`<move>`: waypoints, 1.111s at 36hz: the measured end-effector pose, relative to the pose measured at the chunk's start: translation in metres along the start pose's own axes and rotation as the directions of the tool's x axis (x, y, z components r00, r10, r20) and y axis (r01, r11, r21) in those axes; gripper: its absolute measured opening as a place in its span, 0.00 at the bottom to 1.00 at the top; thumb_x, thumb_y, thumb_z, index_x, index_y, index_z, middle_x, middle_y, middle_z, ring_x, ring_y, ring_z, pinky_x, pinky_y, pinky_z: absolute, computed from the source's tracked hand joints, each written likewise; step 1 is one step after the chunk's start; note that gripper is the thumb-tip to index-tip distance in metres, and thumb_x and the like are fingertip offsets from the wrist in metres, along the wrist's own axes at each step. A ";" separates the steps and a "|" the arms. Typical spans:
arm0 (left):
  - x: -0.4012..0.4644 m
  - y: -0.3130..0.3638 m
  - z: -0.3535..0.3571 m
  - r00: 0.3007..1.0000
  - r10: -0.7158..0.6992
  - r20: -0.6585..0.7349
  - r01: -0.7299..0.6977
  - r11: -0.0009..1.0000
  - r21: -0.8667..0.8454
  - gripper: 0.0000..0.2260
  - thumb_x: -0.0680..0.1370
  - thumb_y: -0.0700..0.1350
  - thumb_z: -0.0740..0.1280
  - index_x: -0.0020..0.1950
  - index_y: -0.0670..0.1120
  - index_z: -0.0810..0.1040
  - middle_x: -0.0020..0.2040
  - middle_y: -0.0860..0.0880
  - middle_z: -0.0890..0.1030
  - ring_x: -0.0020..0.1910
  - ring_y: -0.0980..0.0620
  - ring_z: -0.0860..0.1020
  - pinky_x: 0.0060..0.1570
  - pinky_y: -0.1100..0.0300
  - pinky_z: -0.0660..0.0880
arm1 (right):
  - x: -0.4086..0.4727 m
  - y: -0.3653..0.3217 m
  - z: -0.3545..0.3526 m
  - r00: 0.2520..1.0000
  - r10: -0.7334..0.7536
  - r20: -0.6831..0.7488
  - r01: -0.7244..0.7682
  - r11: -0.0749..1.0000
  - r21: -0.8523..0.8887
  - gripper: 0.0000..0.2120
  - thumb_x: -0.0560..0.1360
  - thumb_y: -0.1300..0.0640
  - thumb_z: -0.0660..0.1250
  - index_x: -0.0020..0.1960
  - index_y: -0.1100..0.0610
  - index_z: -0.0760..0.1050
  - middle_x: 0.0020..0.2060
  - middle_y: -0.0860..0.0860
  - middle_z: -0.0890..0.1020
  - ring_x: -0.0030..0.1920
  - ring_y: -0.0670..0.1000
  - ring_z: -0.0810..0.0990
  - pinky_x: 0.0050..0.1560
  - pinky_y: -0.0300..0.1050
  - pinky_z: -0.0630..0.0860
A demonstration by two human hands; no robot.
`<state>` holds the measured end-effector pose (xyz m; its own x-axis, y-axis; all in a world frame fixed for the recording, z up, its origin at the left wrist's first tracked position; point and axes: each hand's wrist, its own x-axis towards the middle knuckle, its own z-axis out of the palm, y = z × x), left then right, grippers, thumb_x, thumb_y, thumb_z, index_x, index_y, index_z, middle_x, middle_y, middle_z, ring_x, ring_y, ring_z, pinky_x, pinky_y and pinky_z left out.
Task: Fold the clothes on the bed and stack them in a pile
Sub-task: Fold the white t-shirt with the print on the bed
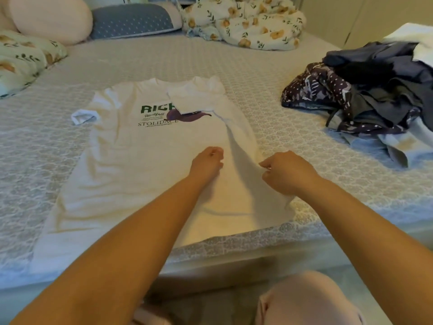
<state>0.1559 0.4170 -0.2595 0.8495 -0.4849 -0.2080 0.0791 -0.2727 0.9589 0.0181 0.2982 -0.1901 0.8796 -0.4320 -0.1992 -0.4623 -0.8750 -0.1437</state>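
A white T-shirt (131, 165) with green lettering and a purple print lies spread front-up on the bed, collar away from me. Its right sleeve is folded in over the chest and its right side is folded partly inward. My left hand (207, 161) rests on the shirt's middle with curled fingers; whether it holds fabric is unclear. My right hand (284, 172) pinches the shirt's folded right edge, lifting it slightly. A heap of unfolded dark clothes (365, 95) lies at the right side of the bed.
The bed (269, 90) has a grey patterned cover. Pillows (133, 19) and a floral blanket (243, 19) lie along the far end, another floral pillow (21, 59) at far left. My knee (307, 299) is at the bed's near edge.
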 end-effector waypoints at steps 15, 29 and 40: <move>0.076 -0.007 -0.016 0.932 0.348 -0.102 -0.130 0.583 0.802 0.22 0.76 0.46 0.64 0.70 0.51 0.68 0.70 0.49 0.65 0.68 0.47 0.62 0.61 0.53 0.64 | 0.095 -0.020 0.034 0.978 -0.049 -0.202 0.055 0.998 0.027 0.17 0.79 0.50 0.58 0.65 0.55 0.72 0.60 0.54 0.72 0.59 0.56 0.70 0.49 0.46 0.66; 0.220 0.004 -0.063 0.835 0.549 0.035 -0.138 0.147 0.979 0.20 0.82 0.48 0.57 0.74 0.53 0.62 0.71 0.49 0.67 0.67 0.45 0.66 0.62 0.48 0.64 | 0.248 -0.047 0.038 0.913 -0.134 -0.387 0.067 0.981 -0.181 0.17 0.76 0.55 0.57 0.63 0.56 0.71 0.57 0.55 0.75 0.59 0.57 0.68 0.52 0.48 0.62; 0.256 0.042 -0.116 0.732 0.673 0.102 -0.210 0.081 0.974 0.17 0.77 0.37 0.66 0.64 0.50 0.78 0.56 0.40 0.74 0.50 0.39 0.74 0.41 0.49 0.70 | 0.301 -0.051 0.001 0.954 -0.205 -0.218 0.264 0.920 0.289 0.14 0.76 0.48 0.64 0.59 0.52 0.77 0.48 0.50 0.81 0.47 0.52 0.76 0.42 0.41 0.67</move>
<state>0.4375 0.3780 -0.2499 0.6223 -0.6234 0.4734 -0.6801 -0.7301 -0.0674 0.3062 0.2136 -0.2433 0.9585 -0.2805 0.0507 -0.2259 -0.8558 -0.4654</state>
